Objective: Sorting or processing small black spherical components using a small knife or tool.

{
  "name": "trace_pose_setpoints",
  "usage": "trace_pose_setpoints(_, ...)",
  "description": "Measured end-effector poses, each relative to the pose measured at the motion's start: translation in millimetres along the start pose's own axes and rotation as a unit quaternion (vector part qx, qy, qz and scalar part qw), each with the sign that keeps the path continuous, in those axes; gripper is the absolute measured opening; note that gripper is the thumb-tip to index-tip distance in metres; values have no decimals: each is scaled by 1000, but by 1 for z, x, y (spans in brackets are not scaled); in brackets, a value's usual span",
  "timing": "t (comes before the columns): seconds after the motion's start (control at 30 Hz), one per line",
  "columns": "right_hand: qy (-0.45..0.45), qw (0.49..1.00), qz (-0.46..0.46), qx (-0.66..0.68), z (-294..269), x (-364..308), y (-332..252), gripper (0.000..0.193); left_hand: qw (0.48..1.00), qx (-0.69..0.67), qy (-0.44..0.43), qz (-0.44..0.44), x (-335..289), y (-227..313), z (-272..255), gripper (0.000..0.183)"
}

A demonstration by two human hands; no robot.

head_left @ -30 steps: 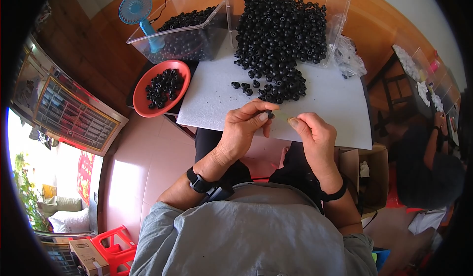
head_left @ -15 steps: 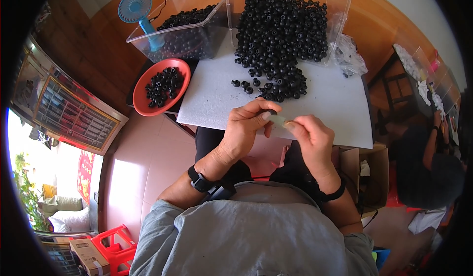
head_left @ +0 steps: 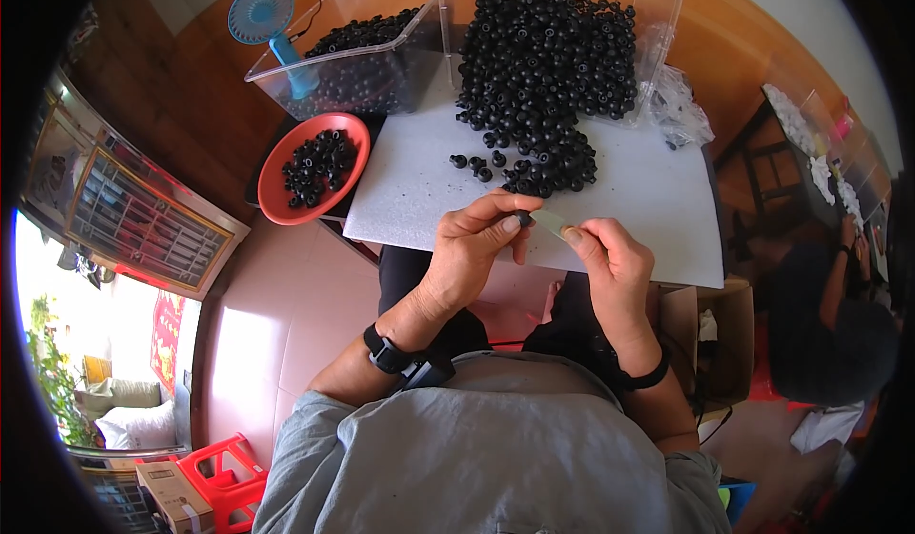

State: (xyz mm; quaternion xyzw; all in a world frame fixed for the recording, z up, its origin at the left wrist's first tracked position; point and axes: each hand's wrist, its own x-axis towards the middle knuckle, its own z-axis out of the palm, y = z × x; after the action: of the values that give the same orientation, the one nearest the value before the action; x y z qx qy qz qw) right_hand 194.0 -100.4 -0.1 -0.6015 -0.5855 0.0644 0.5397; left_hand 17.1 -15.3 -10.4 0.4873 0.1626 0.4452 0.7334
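Note:
Above the near edge of the white board (head_left: 400,186), my left hand (head_left: 463,253) pinches a small black rounded part (head_left: 523,218) between thumb and fingers. My right hand (head_left: 618,265) grips one end of a thin, flat, pale green strip (head_left: 550,223). The strip's other end reaches to the black part; whether it touches is too small to tell. Just beyond my hands lies a loose heap of black ball-shaped parts (head_left: 553,167), spilling from a clear bin (head_left: 677,10) tipped toward me. A few of these parts lie apart at the heap's left.
At the left stand a red-orange bowl (head_left: 268,180) of black parts and a second clear bin (head_left: 276,79) with a blue fan (head_left: 286,50) at its side. A plastic bag (head_left: 679,110) lies right of the heap. An open cardboard box (head_left: 729,343) sits below; another person (head_left: 829,324) works far right.
My right hand has moved slightly to the right, and more of the pale green strip now shows between my hands. My left hand stays almost in place with the black part.

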Motion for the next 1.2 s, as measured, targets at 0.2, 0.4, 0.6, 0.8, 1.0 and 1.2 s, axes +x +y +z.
trace_pose_setpoints(0.2,2,999,-24,-36,1,-1,1,15,1000,-2,3,0,-1,-1,-1,24)
trace_pose_setpoints(0.4,-2,998,-47,-46,0,0,1,14,1000,13,0,5,-2,-2,-1,26)
trace_pose_setpoints(0.6,12,996,-61,-63,3,-1,-1,13,999,43,-4,0,-3,0,0,29)
trace_pose_setpoints(0.8,11,991,-94,-97,2,-1,1,11,998,57,-11,1,-3,2,0,29)
trace_pose_setpoints(1.0,6,985,-122,-122,2,0,3,10,999,36,-7,-4,-3,0,-1,26)
trace_pose_setpoints(1.2,9,983,-134,-127,3,0,3,10,1000,20,4,-5,-4,-2,-1,22)
